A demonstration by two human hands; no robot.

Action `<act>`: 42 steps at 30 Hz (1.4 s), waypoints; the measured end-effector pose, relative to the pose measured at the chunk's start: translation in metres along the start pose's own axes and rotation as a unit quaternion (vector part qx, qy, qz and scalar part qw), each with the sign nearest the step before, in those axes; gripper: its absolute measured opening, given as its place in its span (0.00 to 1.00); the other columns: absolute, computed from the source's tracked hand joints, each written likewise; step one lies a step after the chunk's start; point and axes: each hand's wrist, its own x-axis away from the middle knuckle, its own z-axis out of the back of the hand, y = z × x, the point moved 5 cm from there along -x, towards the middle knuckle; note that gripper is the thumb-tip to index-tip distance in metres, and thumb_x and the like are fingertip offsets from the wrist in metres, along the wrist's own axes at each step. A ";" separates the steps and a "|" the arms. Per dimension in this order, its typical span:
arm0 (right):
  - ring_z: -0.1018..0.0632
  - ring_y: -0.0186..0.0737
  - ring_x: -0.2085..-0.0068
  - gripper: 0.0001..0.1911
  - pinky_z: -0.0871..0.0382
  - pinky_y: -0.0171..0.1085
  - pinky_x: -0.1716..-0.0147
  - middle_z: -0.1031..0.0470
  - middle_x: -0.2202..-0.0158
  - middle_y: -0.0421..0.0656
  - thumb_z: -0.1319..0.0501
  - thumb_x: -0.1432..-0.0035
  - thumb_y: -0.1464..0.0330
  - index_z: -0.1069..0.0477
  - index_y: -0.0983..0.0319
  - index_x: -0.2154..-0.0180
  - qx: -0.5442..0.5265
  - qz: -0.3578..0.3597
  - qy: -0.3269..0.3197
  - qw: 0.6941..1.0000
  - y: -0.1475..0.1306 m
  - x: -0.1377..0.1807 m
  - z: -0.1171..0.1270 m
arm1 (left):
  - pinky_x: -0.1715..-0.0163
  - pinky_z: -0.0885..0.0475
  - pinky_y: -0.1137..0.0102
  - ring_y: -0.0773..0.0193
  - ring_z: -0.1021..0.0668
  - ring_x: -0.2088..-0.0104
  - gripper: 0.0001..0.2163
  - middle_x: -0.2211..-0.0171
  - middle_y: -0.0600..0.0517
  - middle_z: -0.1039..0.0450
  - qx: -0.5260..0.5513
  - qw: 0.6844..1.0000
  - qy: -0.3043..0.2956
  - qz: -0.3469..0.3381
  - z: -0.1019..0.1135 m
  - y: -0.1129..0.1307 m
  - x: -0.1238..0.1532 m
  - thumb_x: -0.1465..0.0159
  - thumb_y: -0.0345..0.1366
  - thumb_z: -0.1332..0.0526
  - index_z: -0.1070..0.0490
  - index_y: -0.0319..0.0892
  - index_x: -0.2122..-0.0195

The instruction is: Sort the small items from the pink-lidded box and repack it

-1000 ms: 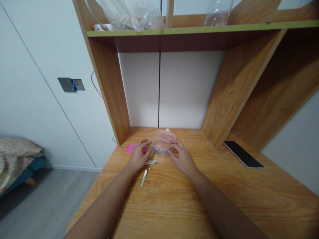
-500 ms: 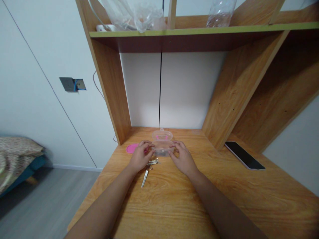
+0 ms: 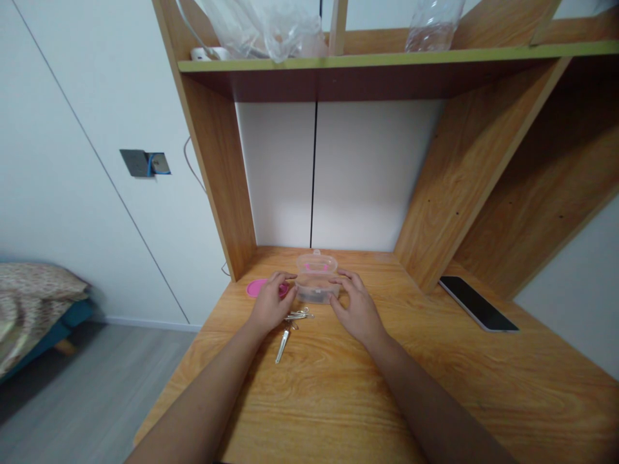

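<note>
A small clear plastic box [image 3: 316,296] stands on the desk with its hinged lid [image 3: 316,263], which has a pink handle, tipped back. At its left end my left hand [image 3: 271,301] has thumb and fingers apart, fingertips right by the rim. My right hand [image 3: 356,304] is curved around the right end, fingers apart, its fingertips over or against the box; firm contact cannot be made out. Several silver metal hair clips [image 3: 298,315] lie in a small pile in front of the box. Closer to me is a single silver clip [image 3: 282,346]. A pink oval piece [image 3: 256,288] lies partly behind my left hand.
A dark-screened tablet or phone [image 3: 478,303] lies on the desk at right. Wooden side panels [image 3: 220,167] and a shelf [image 3: 367,59] frame the back. Up there are a plastic bag [image 3: 275,32] and a clear bottle [image 3: 432,29]. A bed corner shows at far left.
The view has shifted slightly. My left fingertips have drawn a little away from the box's left end, and my right index finger has lifted slightly. The box and clips stay in place.
</note>
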 end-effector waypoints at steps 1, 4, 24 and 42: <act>0.28 0.51 0.42 0.13 0.34 0.52 0.40 0.32 0.43 0.49 0.38 0.41 0.70 0.26 0.57 0.53 -0.002 0.010 0.011 1.000 -0.003 0.000 0.002 | 0.56 0.26 0.63 0.59 0.21 0.59 0.11 0.57 0.47 0.23 -0.002 1.000 0.004 0.004 0.000 0.000 0.000 0.35 0.35 0.40 0.26 0.43 0.52; 0.25 0.50 0.45 0.10 0.31 0.50 0.43 0.26 0.49 0.48 0.40 0.40 0.72 0.25 0.56 0.57 -0.030 0.057 0.027 0.998 -0.015 0.001 0.008 | 0.60 0.26 0.64 0.59 0.21 0.63 0.10 0.59 0.47 0.22 -0.007 1.000 0.016 0.017 0.002 -0.002 0.000 0.34 0.37 0.41 0.26 0.43 0.53; 0.18 0.43 0.60 0.15 0.27 0.37 0.62 0.17 0.58 0.41 0.42 0.34 0.71 0.22 0.52 0.51 0.078 0.166 -0.256 0.949 -0.049 0.023 -0.037 | 0.67 0.27 0.68 0.62 0.21 0.69 0.08 0.65 0.50 0.21 0.005 0.998 0.038 0.059 0.006 -0.010 0.000 0.35 0.37 0.41 0.25 0.42 0.59; 0.19 0.39 0.57 0.11 0.29 0.34 0.58 0.19 0.54 0.40 0.41 0.35 0.67 0.20 0.53 0.55 0.070 0.101 -0.262 0.957 -0.041 0.019 -0.028 | 0.72 0.33 0.73 0.66 0.24 0.74 0.07 0.72 0.52 0.23 0.005 0.998 0.010 0.068 0.003 -0.006 0.001 0.36 0.34 0.42 0.26 0.41 0.63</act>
